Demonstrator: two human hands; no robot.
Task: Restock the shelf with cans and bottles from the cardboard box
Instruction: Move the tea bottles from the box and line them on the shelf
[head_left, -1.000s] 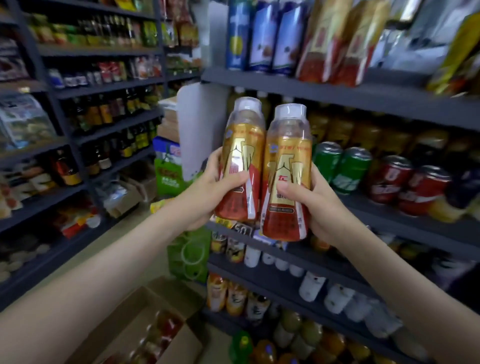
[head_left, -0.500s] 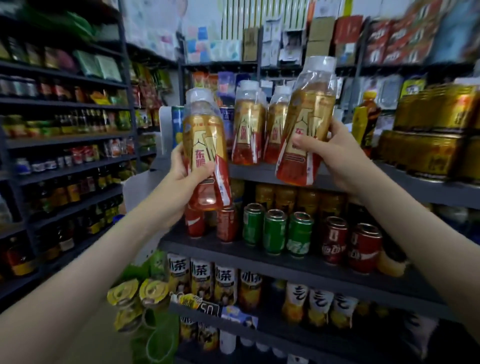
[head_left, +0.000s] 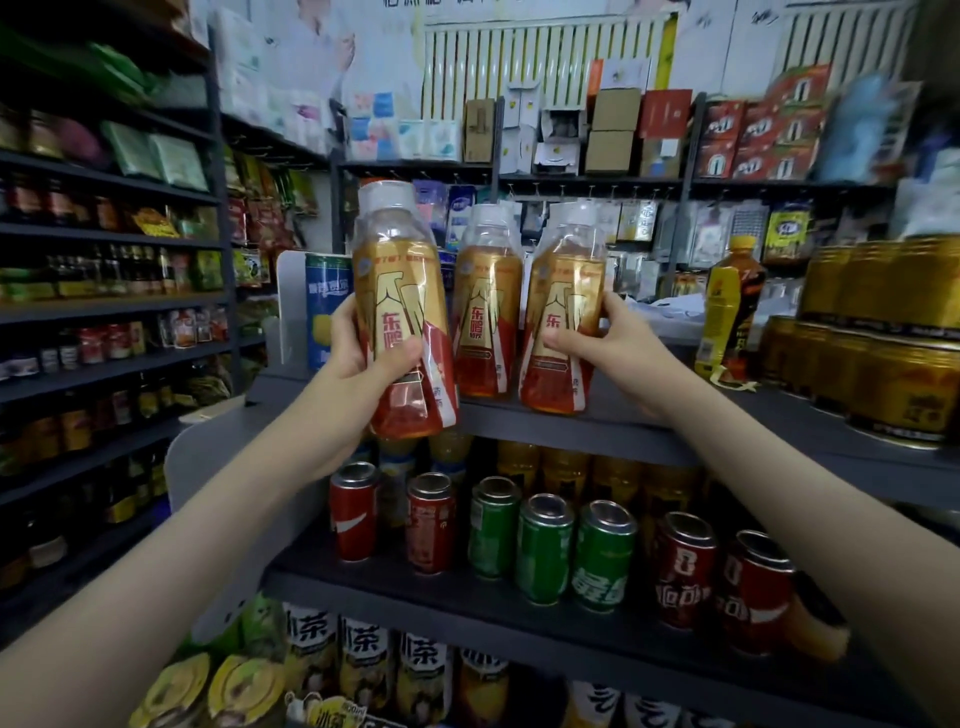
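Note:
My left hand (head_left: 358, 364) grips a gold-and-red drink bottle (head_left: 402, 291) with a white cap, held upright in front of the top shelf (head_left: 649, 431) edge. My right hand (head_left: 618, 343) is closed around a second matching bottle (head_left: 563, 301), whose base rests on the top shelf. Between the two stands a third matching bottle (head_left: 485, 301) on that shelf, touching neither hand. The cardboard box is out of view.
A blue can (head_left: 327, 306) stands left on the top shelf, a yellow bottle (head_left: 730, 306) and stacked gold cans (head_left: 883, 338) right. Red and green cans (head_left: 545, 545) fill the shelf below. A dark rack (head_left: 104, 312) of goods lines the left aisle.
Both hands rose from the middle shelf level to the top shelf. The right bottle came down from a tilt onto the shelf beside a standing one; the left bottle moved closer to the shelf edge.

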